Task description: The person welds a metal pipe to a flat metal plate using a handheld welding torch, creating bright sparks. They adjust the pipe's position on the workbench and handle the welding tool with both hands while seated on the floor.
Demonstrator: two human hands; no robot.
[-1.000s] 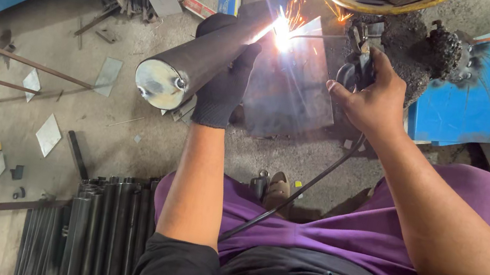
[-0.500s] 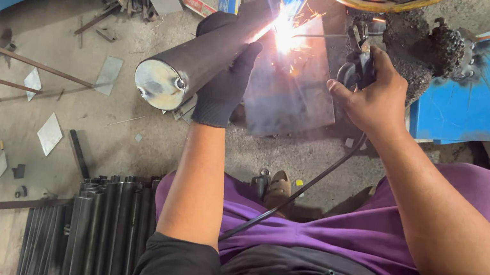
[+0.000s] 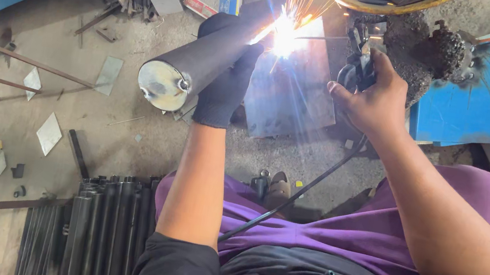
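Black-gloved left hand, grey pipe, purple trousers

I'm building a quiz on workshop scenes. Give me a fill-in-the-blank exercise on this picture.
1. The left hand wears a ____ glove and steadies the metal pipe.
2. The right hand, which is ____, holds the welding holder.
3. Sparks fly at the pipe's far ____.
4. The person's trousers are ____.

Missing words: black; bare; end; purple

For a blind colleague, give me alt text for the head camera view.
A gloved left hand steadies a grey metal cylinder while the bare right hand welds its far end with an electrode holder, throwing sparks.
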